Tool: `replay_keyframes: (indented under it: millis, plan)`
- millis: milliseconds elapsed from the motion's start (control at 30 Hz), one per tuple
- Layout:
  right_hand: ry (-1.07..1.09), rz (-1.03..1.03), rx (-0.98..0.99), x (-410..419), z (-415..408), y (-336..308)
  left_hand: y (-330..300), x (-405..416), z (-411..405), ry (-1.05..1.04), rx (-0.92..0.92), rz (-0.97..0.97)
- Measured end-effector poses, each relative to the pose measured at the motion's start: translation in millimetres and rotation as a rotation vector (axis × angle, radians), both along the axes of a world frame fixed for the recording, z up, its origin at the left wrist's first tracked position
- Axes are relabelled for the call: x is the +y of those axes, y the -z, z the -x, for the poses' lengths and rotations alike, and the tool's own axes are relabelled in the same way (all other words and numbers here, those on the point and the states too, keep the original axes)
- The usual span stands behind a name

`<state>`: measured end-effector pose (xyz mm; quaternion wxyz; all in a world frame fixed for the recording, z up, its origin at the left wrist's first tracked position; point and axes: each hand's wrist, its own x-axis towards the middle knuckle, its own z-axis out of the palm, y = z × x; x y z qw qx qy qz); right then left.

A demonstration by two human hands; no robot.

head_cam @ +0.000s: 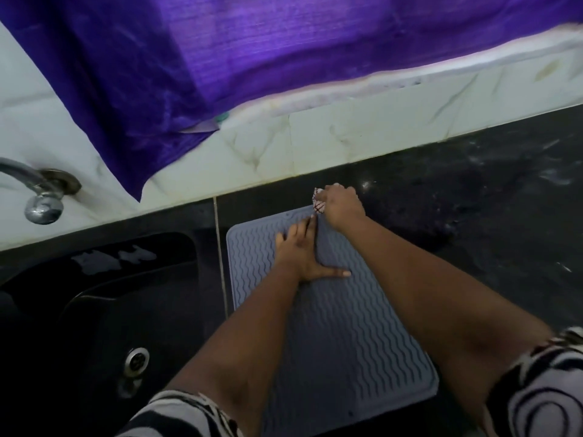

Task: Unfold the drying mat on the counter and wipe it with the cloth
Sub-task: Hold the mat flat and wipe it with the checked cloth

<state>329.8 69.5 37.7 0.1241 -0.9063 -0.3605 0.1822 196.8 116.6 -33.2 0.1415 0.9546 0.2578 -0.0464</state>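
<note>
So the grey drying mat [331, 326] is already lying open and flat on the black counter [473, 216], just right of the sink [94, 310], with its wavy ribs facing up. The left hand [299, 253] is spread wide, palm down on the far half of the mat, thumb stuck out to the side, basically pinning it. The right hand [342, 206] is curled up tight around a bunched cloth [318, 201], white with dark stripes as far as I can tell, since only a little bit pokes out past the knuckles. It sits right at the mat's far right corner, near the tiled wall [315, 146]. Looks to me like unfolding is done and the wiping is just getting going at the back edge. Stuff that could go sideways: the mat looks like floppy silicone, so if the left hand lifts off while the cloth drags toward the body, the mat could scoot or buckle instead of getting cleaned. There's a smooth strip near the left fingers that might be a leftover crease, and the cloth could catch there. Also the ribs will hide grime in the grooves if the passes only skim the tops. And the sink edge is close, so a hard sideways swipe could shove the mat over it.
</note>
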Motion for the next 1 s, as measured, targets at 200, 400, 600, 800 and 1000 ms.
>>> replay_keyframes:
  millis: [200, 400, 600, 800, 1000]
  plan:
    - [-0.158, 0.165, -0.206, -10, 14, 30, 4, 13, -10, -0.074, 0.106, 0.088]
    - [-0.181, 0.192, -0.165, -88, 60, 27, -19, 27, -25, -0.011, 0.43, 0.201]
    - [-0.073, 0.249, 0.132, -137, 75, 0, -38, 28, -30, 0.052, 0.617, 0.138]
    - [-0.02, 0.113, 0.025, -53, 39, 0, -35, 24, -28, -0.008, 0.568, 0.11]
    - [-0.2, 0.372, -0.275, -102, 87, 35, -33, 24, -32, -0.04, 0.585, 0.138]
